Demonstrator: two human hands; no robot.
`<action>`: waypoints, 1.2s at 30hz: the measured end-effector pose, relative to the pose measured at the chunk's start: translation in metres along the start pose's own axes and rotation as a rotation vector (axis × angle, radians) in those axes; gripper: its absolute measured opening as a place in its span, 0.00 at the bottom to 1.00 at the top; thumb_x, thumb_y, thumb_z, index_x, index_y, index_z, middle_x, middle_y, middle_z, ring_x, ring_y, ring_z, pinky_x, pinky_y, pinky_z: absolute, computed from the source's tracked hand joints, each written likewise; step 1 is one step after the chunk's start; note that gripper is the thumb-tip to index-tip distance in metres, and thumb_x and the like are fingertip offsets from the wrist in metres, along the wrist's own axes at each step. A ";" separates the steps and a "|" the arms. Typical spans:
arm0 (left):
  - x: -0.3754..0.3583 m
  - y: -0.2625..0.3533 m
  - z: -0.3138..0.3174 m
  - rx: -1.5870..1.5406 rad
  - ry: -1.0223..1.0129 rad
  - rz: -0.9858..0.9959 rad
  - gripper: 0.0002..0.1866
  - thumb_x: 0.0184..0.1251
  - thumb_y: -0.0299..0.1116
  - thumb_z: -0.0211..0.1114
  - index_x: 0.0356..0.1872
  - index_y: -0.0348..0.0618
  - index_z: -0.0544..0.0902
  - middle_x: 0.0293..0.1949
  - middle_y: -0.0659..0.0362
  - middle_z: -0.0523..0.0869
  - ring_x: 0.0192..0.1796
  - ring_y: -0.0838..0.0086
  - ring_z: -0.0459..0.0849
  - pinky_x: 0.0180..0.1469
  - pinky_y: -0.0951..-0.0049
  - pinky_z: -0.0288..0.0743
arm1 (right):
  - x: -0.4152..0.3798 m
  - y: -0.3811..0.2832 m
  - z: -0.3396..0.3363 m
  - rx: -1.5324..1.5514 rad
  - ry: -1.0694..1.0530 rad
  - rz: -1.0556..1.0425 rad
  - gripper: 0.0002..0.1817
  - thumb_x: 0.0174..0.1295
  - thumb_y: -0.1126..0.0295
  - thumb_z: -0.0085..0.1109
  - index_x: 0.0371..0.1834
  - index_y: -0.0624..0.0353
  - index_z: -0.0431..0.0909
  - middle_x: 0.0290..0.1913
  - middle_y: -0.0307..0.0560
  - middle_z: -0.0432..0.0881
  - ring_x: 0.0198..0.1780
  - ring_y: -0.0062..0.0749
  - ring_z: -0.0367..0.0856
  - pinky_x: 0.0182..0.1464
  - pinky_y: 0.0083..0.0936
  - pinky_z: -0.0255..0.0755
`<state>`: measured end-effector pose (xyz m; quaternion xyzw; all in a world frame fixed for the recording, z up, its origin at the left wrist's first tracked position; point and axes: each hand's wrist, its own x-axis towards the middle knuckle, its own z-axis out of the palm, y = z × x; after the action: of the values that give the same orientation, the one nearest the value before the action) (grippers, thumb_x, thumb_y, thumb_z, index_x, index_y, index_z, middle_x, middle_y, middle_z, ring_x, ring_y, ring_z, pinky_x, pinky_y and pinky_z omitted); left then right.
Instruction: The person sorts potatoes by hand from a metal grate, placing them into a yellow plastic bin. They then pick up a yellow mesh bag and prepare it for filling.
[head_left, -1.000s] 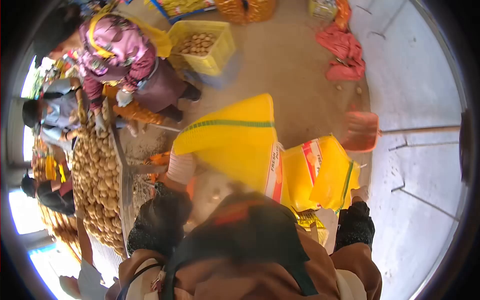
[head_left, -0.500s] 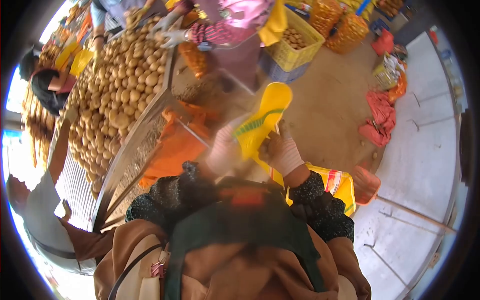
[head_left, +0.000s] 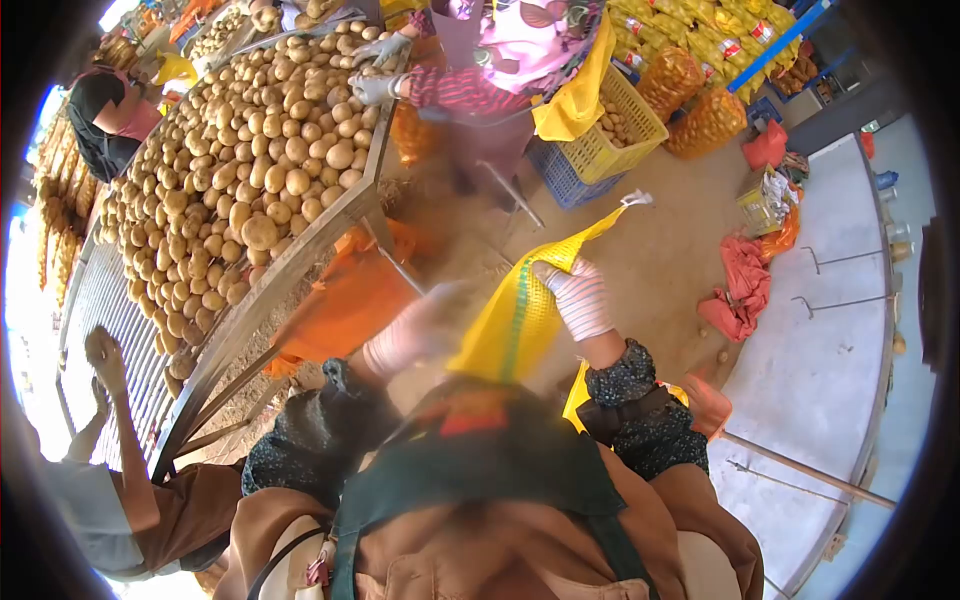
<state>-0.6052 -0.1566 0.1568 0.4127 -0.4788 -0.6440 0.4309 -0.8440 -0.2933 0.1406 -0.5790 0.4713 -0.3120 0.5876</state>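
A yellow woven bag (head_left: pixel 522 310) with a green stripe hangs in front of my apron. Its upper end narrows to a point with a white tip (head_left: pixel 636 200). My right hand (head_left: pixel 580 300), in a striped glove, has its fingers closed on the bag's right edge. To the left of the bag is my left hand (head_left: pixel 415 330), also gloved. It is smeared by motion, so its fingers cannot be made out. More yellow bag material (head_left: pixel 577 398) shows beside my right forearm.
Potatoes (head_left: pixel 260 180) are heaped on a wooden-edged sorting table (head_left: pixel 290 265) at left. Across from me, a person in striped sleeves (head_left: pixel 470 92) works at it. A yellow crate (head_left: pixel 630 110) stands on a blue one (head_left: pixel 570 175). Pale metal panels (head_left: pixel 825 280) with handles lie at right.
The bag has gone from a rounded, bunched shape to a long one with a pointed white tip. My left hand has moved left, away from the bag.
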 end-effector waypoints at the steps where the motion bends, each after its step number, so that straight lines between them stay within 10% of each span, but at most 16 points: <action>1: 0.001 0.023 -0.001 -0.222 -0.056 -0.074 0.45 0.60 0.43 0.76 0.75 0.36 0.64 0.65 0.51 0.77 0.67 0.66 0.74 0.69 0.63 0.69 | 0.001 -0.004 0.003 -0.105 -0.042 -0.033 0.14 0.62 0.63 0.72 0.39 0.65 0.86 0.31 0.43 0.88 0.30 0.25 0.81 0.38 0.27 0.77; 10: 0.072 0.007 0.037 0.206 0.426 -0.142 0.16 0.71 0.33 0.64 0.52 0.31 0.82 0.38 0.57 0.87 0.41 0.77 0.84 0.45 0.76 0.79 | 0.002 -0.028 0.011 -0.411 -0.368 -0.258 0.21 0.58 0.59 0.72 0.47 0.64 0.84 0.38 0.62 0.87 0.41 0.57 0.86 0.44 0.38 0.80; 16: 0.064 -0.010 0.035 -0.058 0.454 -0.219 0.11 0.72 0.35 0.63 0.46 0.36 0.82 0.34 0.61 0.83 0.37 0.78 0.82 0.39 0.76 0.78 | 0.001 -0.030 -0.013 -0.193 -0.332 -0.248 0.18 0.60 0.60 0.69 0.48 0.60 0.83 0.38 0.60 0.86 0.42 0.55 0.85 0.46 0.40 0.79; 19: 0.073 0.011 0.055 -0.157 0.518 -0.346 0.12 0.73 0.36 0.63 0.46 0.36 0.82 0.34 0.61 0.83 0.35 0.77 0.82 0.37 0.75 0.78 | -0.008 -0.027 -0.015 -0.700 -0.385 -0.357 0.15 0.64 0.60 0.64 0.48 0.56 0.84 0.38 0.60 0.85 0.41 0.56 0.84 0.44 0.45 0.78; 23: 0.081 -0.007 0.046 0.245 0.445 -0.262 0.15 0.73 0.38 0.64 0.46 0.34 0.82 0.30 0.61 0.83 0.31 0.77 0.81 0.36 0.75 0.78 | -0.014 -0.030 0.003 -0.714 -0.424 -0.307 0.13 0.63 0.58 0.64 0.42 0.55 0.85 0.38 0.61 0.84 0.41 0.58 0.82 0.43 0.47 0.76; 30: 0.067 -0.014 -0.015 0.156 0.460 -0.299 0.12 0.72 0.35 0.62 0.41 0.32 0.83 0.30 0.60 0.84 0.31 0.75 0.82 0.35 0.72 0.77 | 0.005 -0.005 0.048 -0.099 -0.280 0.060 0.16 0.62 0.59 0.70 0.43 0.61 0.86 0.32 0.55 0.85 0.33 0.33 0.83 0.41 0.34 0.77; 32: 0.059 -0.044 -0.051 0.533 0.374 -0.055 0.12 0.72 0.34 0.61 0.41 0.32 0.83 0.29 0.59 0.83 0.31 0.76 0.82 0.34 0.72 0.77 | 0.009 -0.003 0.066 0.034 -0.196 0.191 0.17 0.64 0.59 0.68 0.44 0.63 0.86 0.31 0.52 0.85 0.33 0.26 0.80 0.41 0.30 0.76; 36: 0.051 -0.050 -0.116 0.424 0.320 -0.096 0.11 0.70 0.34 0.62 0.39 0.33 0.82 0.26 0.55 0.82 0.30 0.74 0.82 0.33 0.70 0.76 | 0.036 0.053 0.061 -0.358 0.357 0.054 0.17 0.65 0.59 0.67 0.44 0.64 0.85 0.31 0.51 0.85 0.32 0.27 0.79 0.41 0.29 0.76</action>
<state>-0.5183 -0.2267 0.0784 0.6126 -0.5087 -0.4756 0.3738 -0.7849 -0.2951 0.0751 -0.5970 0.6304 -0.3051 0.3912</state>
